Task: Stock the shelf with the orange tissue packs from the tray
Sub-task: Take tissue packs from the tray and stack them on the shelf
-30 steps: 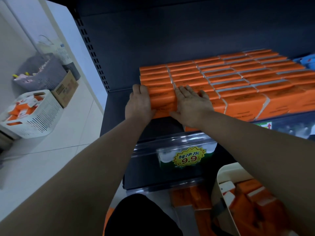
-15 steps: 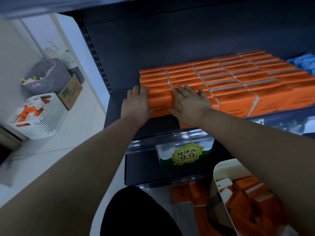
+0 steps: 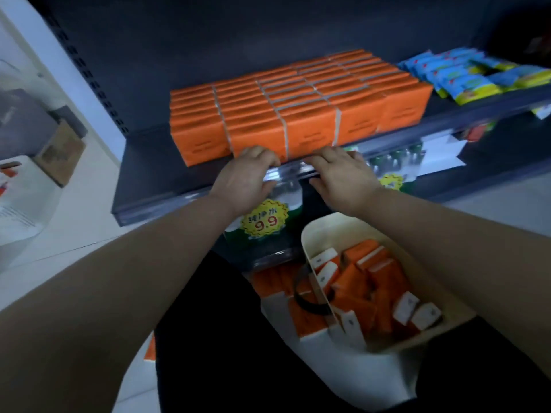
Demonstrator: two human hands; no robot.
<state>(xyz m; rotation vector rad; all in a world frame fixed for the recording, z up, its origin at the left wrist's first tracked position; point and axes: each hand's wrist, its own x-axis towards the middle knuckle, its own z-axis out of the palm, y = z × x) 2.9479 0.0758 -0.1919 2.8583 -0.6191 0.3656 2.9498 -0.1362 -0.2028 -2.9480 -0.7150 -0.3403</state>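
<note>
Several rows of orange tissue packs (image 3: 298, 105) stand tightly packed on the dark shelf (image 3: 149, 171). My left hand (image 3: 247, 177) and my right hand (image 3: 343, 177) hover side by side at the shelf's front edge, just below the front row. Their fingers are loosely curled and hold nothing; the fingertips are near or touching the lower front of the packs. Below my right forearm sits the cream tray (image 3: 316, 231), with several loose orange tissue packs (image 3: 366, 281) lying jumbled inside.
Blue and yellow packets (image 3: 465, 73) lie on the shelf right of the orange block. A yellow 9.9 price tag (image 3: 264, 220) hangs on the lower shelf. A cardboard box (image 3: 59, 150) and a white basket (image 3: 18, 180) stand on the floor at left.
Both hands have come off the top of the front packs and drawn back to the shelf's front edge. The view has swung right and down, showing the tray and blue packets.
</note>
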